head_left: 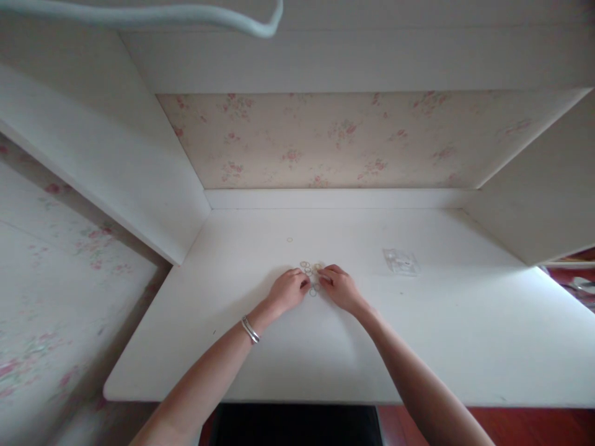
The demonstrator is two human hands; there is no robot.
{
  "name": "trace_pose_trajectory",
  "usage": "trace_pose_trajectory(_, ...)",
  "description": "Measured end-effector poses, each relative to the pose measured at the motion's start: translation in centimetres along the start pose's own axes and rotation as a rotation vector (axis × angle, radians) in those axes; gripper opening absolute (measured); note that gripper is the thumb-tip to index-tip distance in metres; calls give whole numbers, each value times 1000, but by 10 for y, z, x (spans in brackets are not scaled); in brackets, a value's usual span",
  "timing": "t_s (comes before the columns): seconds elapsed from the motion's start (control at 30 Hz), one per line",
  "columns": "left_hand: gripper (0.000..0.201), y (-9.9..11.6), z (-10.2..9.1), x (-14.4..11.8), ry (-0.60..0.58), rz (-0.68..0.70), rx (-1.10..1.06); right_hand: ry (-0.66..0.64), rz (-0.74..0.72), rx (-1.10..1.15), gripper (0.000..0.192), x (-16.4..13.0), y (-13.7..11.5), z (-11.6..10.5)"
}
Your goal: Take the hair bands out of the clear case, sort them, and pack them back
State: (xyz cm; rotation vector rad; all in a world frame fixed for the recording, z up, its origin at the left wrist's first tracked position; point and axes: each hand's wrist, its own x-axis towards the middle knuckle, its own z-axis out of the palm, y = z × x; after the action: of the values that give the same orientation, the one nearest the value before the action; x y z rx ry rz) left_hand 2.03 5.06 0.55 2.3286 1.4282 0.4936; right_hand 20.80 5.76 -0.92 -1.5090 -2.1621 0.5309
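Note:
Several small, thin, pale yellowish rings [305,264] lie in a loose cluster on the white desktop [297,365]. My left hand [289,290] rests at the cluster's left side, its fingers curled and closed; whatever is in them is hidden. From the right, my right hand [340,287] reaches in with thumb and fingers pinched at the edge of a ring [318,267]. Between and just below the fingertips, more rings [313,292] lie flat. One lone ring [289,240] sits farther back, apart from the others.
A clear plastic bag [401,262] lies on the desktop to the right of my hands. Side panels [158,204] and a low back ledge [334,199] bound the desk. A pale cable or tube [186,13] crosses the upper left. A black seat [297,426] is below the front edge.

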Motion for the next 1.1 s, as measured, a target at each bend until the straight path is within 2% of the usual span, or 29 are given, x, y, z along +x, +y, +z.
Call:
trace_pose_trajectory(0.13, 17, -4, -6, 1, -6, -33, -65, -3, -45, -89, 27, -12, 1, 3)
trace_pose_trajectory(0.27, 19, -16, -12, 7, 12, -119, -123, 36, -22, -74, 28, -17, 0, 0)
trace_pose_trajectory(0.37, 20, -29, -14, 13, 45, -209, -129, 59, -17, -45, 28, -20, -6, -2)
trace_pose_trajectory(0.47, 22, -39, -15, 18, 69, -253, -95, 24, -64, -57, 27, -21, -16, 0)
trace_pose_trajectory(0.63, 17, -46, -17, 22, 62, -193, -81, -50, -72, -159, 26, -12, -32, 7)
trace_pose_trajectory(0.77, 20, -53, -22, 23, 90, -189, -104, -79, -60, -201, 25, -4, -33, 9)
trace_pose_trajectory(0.97, 27, -68, -22, 23, 93, -117, -102, -25, -17, -166, 39, 9, -27, 5)
trace_pose_trajectory(1.1, 25, -71, -17, 27, 137, -124, -106, -30, 19, -188, 31, 30, -31, 7)
